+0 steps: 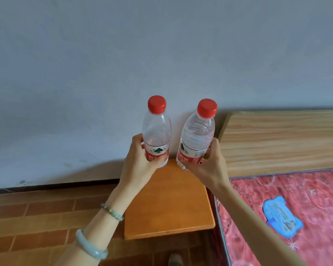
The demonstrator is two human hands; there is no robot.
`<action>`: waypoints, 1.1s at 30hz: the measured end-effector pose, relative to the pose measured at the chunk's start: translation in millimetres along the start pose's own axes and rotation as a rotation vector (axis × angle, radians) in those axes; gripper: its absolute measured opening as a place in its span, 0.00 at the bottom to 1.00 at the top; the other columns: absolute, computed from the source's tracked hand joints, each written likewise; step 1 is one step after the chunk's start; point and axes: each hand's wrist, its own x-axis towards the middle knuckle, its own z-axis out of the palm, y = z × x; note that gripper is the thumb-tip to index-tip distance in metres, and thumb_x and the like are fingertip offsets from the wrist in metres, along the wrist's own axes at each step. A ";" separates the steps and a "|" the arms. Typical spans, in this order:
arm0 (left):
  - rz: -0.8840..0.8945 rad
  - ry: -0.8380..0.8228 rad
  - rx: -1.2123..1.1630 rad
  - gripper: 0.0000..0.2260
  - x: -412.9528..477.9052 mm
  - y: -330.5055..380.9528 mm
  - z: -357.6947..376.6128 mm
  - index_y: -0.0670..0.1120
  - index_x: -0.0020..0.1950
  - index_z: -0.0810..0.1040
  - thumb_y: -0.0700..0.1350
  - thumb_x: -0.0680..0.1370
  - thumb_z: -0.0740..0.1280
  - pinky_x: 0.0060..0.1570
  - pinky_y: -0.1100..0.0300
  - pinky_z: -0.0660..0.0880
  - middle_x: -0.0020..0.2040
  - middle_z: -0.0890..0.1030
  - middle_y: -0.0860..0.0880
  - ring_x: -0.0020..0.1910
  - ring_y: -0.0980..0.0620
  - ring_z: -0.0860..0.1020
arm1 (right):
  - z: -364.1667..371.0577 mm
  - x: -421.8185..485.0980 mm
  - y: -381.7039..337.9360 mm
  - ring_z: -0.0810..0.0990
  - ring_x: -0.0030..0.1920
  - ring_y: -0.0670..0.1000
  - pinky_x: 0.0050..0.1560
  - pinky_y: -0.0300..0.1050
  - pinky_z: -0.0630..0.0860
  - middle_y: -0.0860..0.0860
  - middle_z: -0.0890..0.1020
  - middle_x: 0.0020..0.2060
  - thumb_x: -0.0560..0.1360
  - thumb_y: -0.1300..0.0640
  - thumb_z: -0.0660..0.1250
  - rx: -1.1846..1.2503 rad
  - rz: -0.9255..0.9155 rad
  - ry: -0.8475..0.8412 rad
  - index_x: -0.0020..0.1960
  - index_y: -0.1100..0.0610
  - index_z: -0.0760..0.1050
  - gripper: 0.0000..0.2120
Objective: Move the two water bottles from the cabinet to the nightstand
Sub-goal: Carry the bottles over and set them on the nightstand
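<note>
The two bottles I hold, left bottle (156, 131) and right bottle (196, 134), are clear glossy plastic with smooth red caps and shiny red labels. The nightstand (169, 204) top is smooth orange lacquered wood; the headboard (281, 139) is paler, matt, grained wood.

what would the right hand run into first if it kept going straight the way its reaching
Likely the wall. The right hand, gripping the right bottle, points forward over the nightstand's far edge. Nothing shows between, though depth is unclear; the headboard lies just to its right.
</note>
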 end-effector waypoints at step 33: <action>-0.109 0.046 -0.012 0.29 58.2 -342.5 255.8 0.55 0.56 0.63 0.45 0.65 0.77 0.51 0.59 0.76 0.50 0.71 0.63 0.50 0.67 0.74 | 139.9 94.3 409.8 0.76 0.48 0.37 0.45 0.42 0.79 0.41 0.77 0.47 0.59 0.58 0.79 0.055 0.163 -0.010 0.58 0.51 0.65 0.33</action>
